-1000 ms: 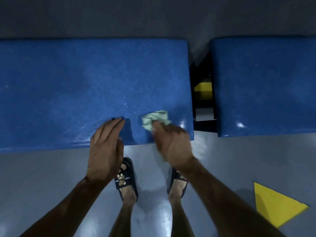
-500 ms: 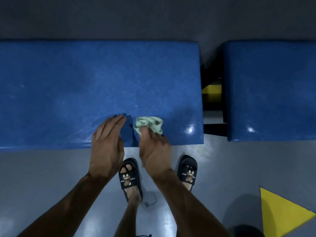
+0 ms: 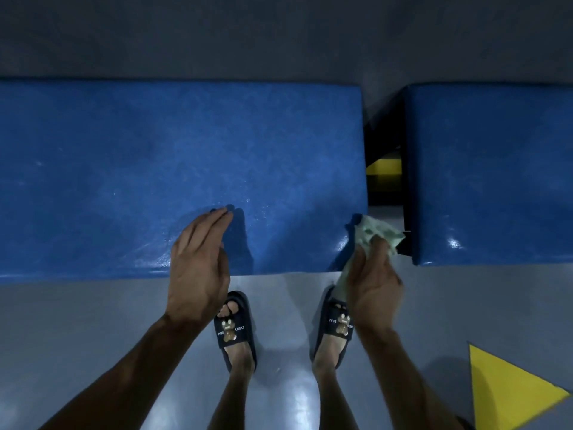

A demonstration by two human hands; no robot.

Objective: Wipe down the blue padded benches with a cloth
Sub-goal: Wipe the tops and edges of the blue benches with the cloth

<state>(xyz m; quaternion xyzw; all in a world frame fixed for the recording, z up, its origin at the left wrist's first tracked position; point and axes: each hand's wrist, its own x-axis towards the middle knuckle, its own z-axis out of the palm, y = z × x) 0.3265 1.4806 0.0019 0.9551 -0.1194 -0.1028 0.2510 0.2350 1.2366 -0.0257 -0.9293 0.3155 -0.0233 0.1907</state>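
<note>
A long blue padded bench (image 3: 148,169) fills the left and middle of the head view. A second blue bench (image 3: 496,169) stands to its right across a narrow gap. My left hand (image 3: 198,265) lies flat on the near edge of the long bench, fingers together, holding nothing. My right hand (image 3: 373,280) grips a pale green cloth (image 3: 376,232) at the bench's near right corner, over the gap. Part of the cloth hangs below my palm.
A dark gap (image 3: 384,169) with a yellow part (image 3: 384,167) separates the benches. My feet in dark slides (image 3: 235,330) stand on the grey floor (image 3: 93,321) just before the bench. A yellow triangle (image 3: 502,386) marks the floor at the lower right.
My right hand has swept the cloth rightward along the near edge, from beside my left hand to the bench's right corner. My left hand stays pressed in place.
</note>
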